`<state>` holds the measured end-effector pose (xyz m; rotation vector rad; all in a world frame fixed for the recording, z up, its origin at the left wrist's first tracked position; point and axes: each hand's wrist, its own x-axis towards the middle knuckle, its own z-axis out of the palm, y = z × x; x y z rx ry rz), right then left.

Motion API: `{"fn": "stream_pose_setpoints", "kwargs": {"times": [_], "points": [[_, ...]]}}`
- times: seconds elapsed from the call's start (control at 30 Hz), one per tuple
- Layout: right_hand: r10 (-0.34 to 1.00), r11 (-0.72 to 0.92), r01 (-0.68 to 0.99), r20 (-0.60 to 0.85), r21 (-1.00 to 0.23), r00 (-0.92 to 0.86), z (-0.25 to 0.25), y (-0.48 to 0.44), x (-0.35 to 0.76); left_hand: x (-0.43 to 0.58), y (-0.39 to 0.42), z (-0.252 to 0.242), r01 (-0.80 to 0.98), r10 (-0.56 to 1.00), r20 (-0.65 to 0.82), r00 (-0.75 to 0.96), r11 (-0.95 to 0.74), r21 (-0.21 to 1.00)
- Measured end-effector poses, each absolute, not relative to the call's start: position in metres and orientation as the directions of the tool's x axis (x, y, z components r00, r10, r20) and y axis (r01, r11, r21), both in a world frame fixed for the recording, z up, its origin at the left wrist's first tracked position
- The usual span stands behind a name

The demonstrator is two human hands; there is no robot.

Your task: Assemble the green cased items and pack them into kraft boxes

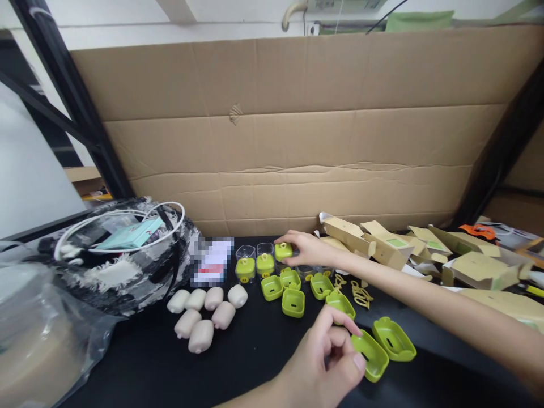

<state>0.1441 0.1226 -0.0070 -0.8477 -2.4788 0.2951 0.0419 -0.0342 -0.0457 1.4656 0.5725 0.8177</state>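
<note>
My right hand reaches to the back of the black table, its thumb and fingers around a small lime-green case in the row of clear boxes. Two more green cases stand left of it in clear boxes with open lids. My left hand is half curled in front, thumb and index tips apart, nothing visible between them. Just beyond its fingertips lies an open green shell; whether they touch is unclear. Another shell lies to its right, and several smaller ones lie behind.
Several pale rounded pieces sit left of centre. A patterned bag with a white cable and plastic wrapping occupy the left. Opened small cartons pile up at right, near golden straps. A cardboard sheet stands behind.
</note>
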Motion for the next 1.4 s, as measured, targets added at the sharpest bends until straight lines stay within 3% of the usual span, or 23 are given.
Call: {"fn": "stream_pose_setpoints", "kwargs": {"times": [0.37,0.83,0.97,1.13,1.23,1.27,1.33,1.4], "points": [[0.631,0.775,0.573,0.283,-0.266,-0.722,-0.006,0.127,0.147,0.041,-0.038,-0.041,-0.134,0.767,0.118,0.631,-0.043,0.990],[0.611,0.790,0.597,0.253,-0.138,-0.750,-0.002,0.114,0.141,0.039,-0.039,-0.037,-0.094,0.758,0.104,0.644,-0.056,0.994],[0.613,0.788,0.597,0.283,-0.151,-0.737,0.000,0.113,0.141,0.038,-0.040,-0.037,-0.063,0.744,0.124,0.656,-0.110,0.992],[0.653,0.750,0.621,0.403,-0.229,-0.641,0.006,0.096,0.173,0.037,-0.038,-0.032,0.098,0.773,0.168,0.612,-0.285,0.954],[0.676,0.726,0.651,0.407,-0.224,-0.614,0.006,0.072,0.209,0.031,-0.030,-0.024,0.290,0.757,0.308,0.577,-0.542,0.789],[0.679,0.723,0.659,0.386,-0.207,-0.624,0.005,0.063,0.221,0.027,-0.025,-0.021,0.380,0.717,0.383,0.582,-0.657,0.651],[0.682,0.720,0.677,0.343,-0.154,-0.646,-0.001,0.050,0.242,0.018,-0.013,-0.012,0.539,0.593,0.474,0.651,-0.801,0.260],[0.687,0.707,0.700,0.327,-0.096,-0.649,-0.009,0.043,0.256,0.008,-0.002,-0.004,0.620,0.558,0.414,0.719,-0.784,-0.020]]}}
